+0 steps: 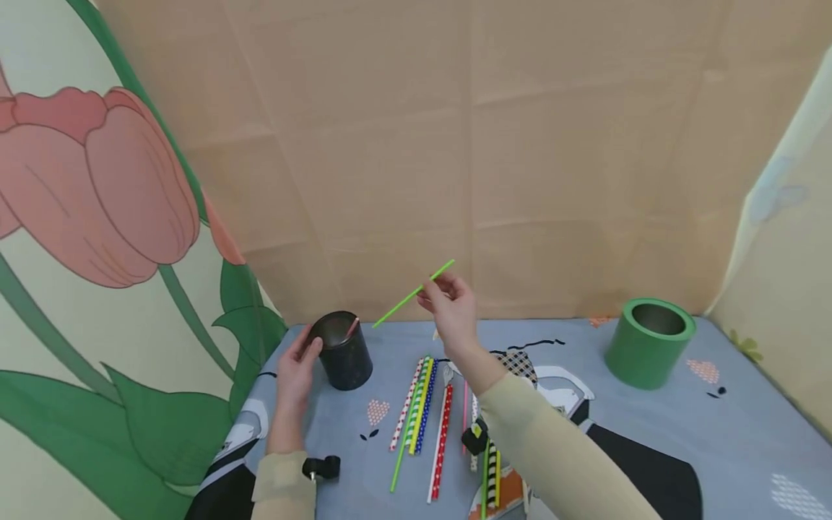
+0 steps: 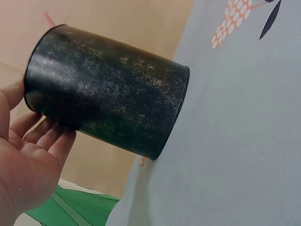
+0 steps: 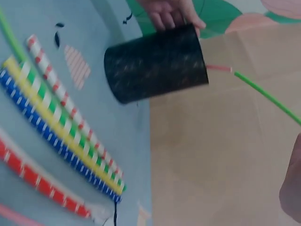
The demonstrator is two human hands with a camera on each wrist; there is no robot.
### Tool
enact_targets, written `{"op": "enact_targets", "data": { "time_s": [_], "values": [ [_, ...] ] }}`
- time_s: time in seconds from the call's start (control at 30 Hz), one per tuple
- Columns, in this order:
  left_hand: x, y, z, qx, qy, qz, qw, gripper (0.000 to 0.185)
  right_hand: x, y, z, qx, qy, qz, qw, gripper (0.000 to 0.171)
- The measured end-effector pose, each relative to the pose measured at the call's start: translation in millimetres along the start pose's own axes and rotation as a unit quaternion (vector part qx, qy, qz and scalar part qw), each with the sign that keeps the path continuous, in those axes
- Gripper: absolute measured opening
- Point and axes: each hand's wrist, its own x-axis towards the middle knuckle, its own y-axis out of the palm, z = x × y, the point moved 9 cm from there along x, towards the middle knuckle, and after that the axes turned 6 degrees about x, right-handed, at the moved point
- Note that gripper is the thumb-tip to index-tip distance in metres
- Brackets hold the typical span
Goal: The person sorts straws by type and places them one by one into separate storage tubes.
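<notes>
My left hand [image 1: 295, 379] grips the rim of an upright black cylindrical can [image 1: 347, 365], with the thumb at the near side and the fingers at the left. The end of a pinkish straw [image 1: 352, 328] leans out over the can's right rim. Raised to the right of the can, my right hand [image 1: 453, 318] pinches a thin bright green straw [image 1: 399, 303] near its upper end. That straw slants down to the left, its lower tip close to the can's mouth. In the right wrist view, only part of the right hand [image 3: 291, 183] shows at the edge.
Patterned straws [image 1: 416, 404] lie side by side on the blue patterned cloth [image 1: 351, 469]. A red dotted straw [image 1: 443, 433] and a white one lie to their right, with several more under the right forearm. A green can [image 1: 643, 357] stands far right. Brown paper [image 1: 364, 180] hangs behind.
</notes>
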Motion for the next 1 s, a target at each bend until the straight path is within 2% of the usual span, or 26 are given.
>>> {"op": "enact_targets", "data": {
  "time_s": [0.17,0.43,0.63,0.9,1.0],
  "values": [
    [-2.8,-0.6,0.2,-0.006,0.004,0.000,1.0000,0.063,-5,35,-7,0.004,-0.005,0.030,1.000,0.016],
    [-6.1,-4.0,2.8,-0.002,-0.006,-0.002,1.0000,0.061,-12,59,-24,0.013,0.023,0.040,0.999,0.015],
    [-5.2,-7.3,-2.6,0.001,-0.003,-0.010,0.9999,0.061,-19,71,-32,-0.021,0.043,0.046,0.998,0.018],
    [-3.9,-4.1,-2.9,-0.008,-0.014,0.005,0.9999,0.062,-25,74,-39,-0.053,0.061,0.035,0.996,0.021],
    [-3.2,-0.6,-4.4,-0.013,-0.009,0.011,0.9998,0.061,-25,72,-40,-0.082,0.062,0.036,0.994,0.020]
  ]
}}
